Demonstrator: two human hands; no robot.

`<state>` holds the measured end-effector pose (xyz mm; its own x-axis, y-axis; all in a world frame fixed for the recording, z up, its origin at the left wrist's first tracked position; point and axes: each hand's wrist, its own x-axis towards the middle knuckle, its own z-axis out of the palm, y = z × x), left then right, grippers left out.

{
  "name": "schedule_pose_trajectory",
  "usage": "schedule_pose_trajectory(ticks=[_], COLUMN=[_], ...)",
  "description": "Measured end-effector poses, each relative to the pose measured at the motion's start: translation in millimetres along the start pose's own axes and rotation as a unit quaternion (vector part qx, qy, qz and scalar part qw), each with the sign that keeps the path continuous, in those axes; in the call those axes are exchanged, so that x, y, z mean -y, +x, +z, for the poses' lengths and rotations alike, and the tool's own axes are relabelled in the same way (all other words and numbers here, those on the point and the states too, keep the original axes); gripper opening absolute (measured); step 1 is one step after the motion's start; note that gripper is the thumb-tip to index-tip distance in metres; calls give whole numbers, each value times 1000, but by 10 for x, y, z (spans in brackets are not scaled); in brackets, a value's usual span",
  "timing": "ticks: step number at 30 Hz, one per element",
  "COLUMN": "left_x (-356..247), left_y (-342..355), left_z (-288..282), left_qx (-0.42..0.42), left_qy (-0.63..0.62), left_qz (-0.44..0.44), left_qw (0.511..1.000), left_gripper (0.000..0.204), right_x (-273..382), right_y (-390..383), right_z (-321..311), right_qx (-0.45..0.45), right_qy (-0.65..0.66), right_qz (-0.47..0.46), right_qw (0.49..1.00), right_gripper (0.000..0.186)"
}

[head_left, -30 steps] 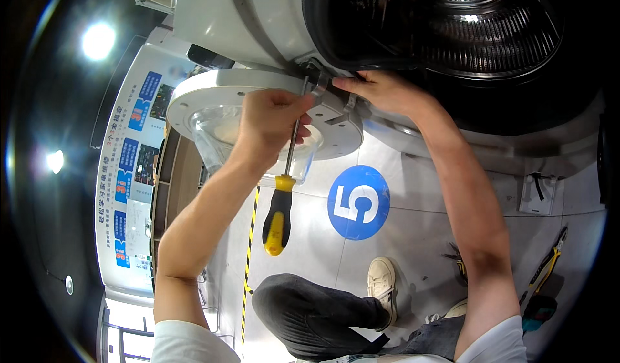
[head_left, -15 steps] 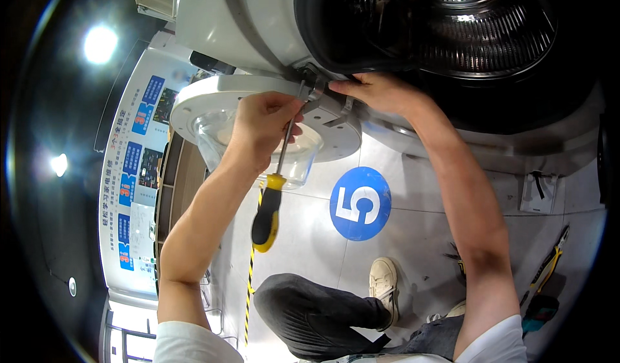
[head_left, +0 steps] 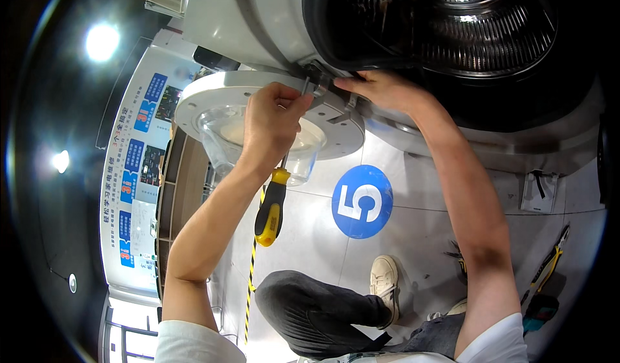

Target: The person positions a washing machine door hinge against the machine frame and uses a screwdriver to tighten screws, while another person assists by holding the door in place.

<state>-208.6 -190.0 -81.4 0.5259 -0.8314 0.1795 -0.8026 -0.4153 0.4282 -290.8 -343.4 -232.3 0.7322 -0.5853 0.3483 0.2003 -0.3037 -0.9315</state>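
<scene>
My left hand [head_left: 274, 121] is closed, its fingertips pinching the metal shaft of a screwdriver [head_left: 270, 211]. The yellow-and-black handle hangs below the hand, and the shaft points up at a metal hinge [head_left: 319, 84]. That hinge sits between the washing machine's front panel [head_left: 274, 24] and its round white door [head_left: 200, 101], which hangs swung out with its clear glass bowl showing. From the other side my right hand [head_left: 384, 90] reaches in, thumb stretched out to the hinge; its remaining fingers are partly hidden. Exactly where the screwdriver's tip rests is hard to see.
A dark rubber door seal [head_left: 316, 34] rings the opening to the steel drum [head_left: 484, 37]. Pliers [head_left: 549, 266] and other tools lie on the floor at right, near a small white part [head_left: 539, 192]. A blue round floor sticker [head_left: 361, 201] lies below the door.
My left hand has shifted slightly right and up along the screwdriver's shaft, nearer the hinge. The handle has turned a little and tilts less. My right hand stays by the hinge.
</scene>
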Motion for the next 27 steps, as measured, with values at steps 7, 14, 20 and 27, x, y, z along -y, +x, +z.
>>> schedule_pose_trajectory(ticks=[7, 14, 20, 27], left_x=[-30, -31, -36, 8], left_y=[-50, -83, -58, 31], left_z=[-10, -151, -138, -233], left_qx=[40, 132, 159, 161], left_qy=[-110, -235, -305, -283], left_qz=[-52, -103, -203, -180], left_qw=[992, 958, 917, 928], left_gripper=[22, 31, 27, 21], right_x=[180, -23, 12, 157], right_y=[-100, 14, -16, -48], right_z=[-13, 6, -23, -86], right_qx=[12, 8, 8, 49], right_qy=[16, 12, -6, -3], right_qz=[-10, 16, 25, 58], right_qw=[1000, 1000, 1000, 997], right_gripper=[53, 54, 59, 59])
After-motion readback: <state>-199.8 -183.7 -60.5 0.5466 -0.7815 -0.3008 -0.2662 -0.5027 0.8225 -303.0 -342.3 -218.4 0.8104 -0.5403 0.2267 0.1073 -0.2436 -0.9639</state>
